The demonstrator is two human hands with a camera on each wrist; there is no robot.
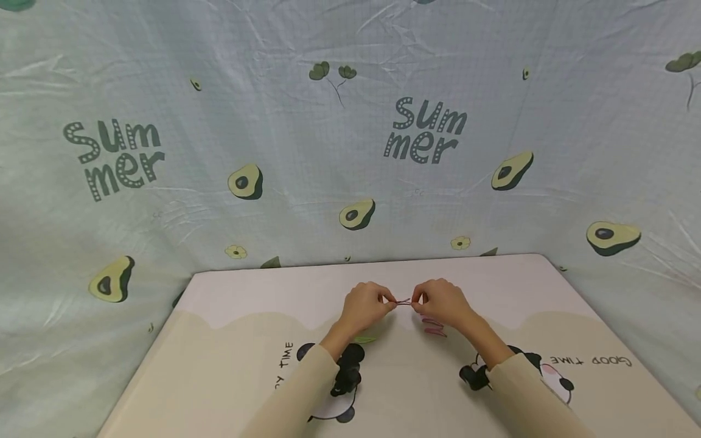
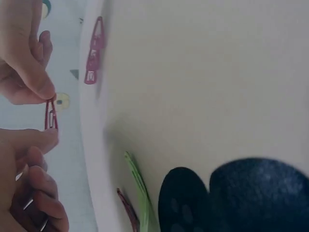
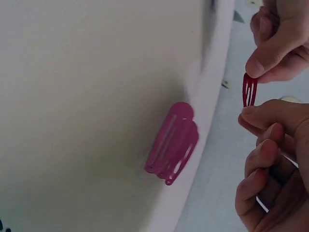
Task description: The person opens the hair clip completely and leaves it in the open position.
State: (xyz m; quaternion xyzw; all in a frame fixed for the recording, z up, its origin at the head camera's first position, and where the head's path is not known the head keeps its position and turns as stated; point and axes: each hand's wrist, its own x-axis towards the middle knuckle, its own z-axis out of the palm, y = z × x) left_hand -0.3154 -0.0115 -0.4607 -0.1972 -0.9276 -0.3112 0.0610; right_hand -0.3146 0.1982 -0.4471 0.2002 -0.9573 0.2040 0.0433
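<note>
In front of me both hands pinch a dark red snap hair clip [image 1: 403,302], held up above the far part of the table. My left hand [image 1: 364,307] grips one end between thumb and fingertip; my right hand [image 1: 442,302] has the other end the same way. The narrow metal frame of the clip shows between the fingertips in both wrist views. Below the right hand lies a group of overlapping pink hair clips [image 3: 175,142]. Near the left hand, a green hair clip [image 2: 139,188] rests beside another dark red clip [image 2: 127,209].
A pale table [image 1: 408,377] carries printed panda figures and lettering. Behind it hangs a light curtain [image 1: 306,140] with avocado prints and the word "summer". The table's far edge runs just beyond the hands.
</note>
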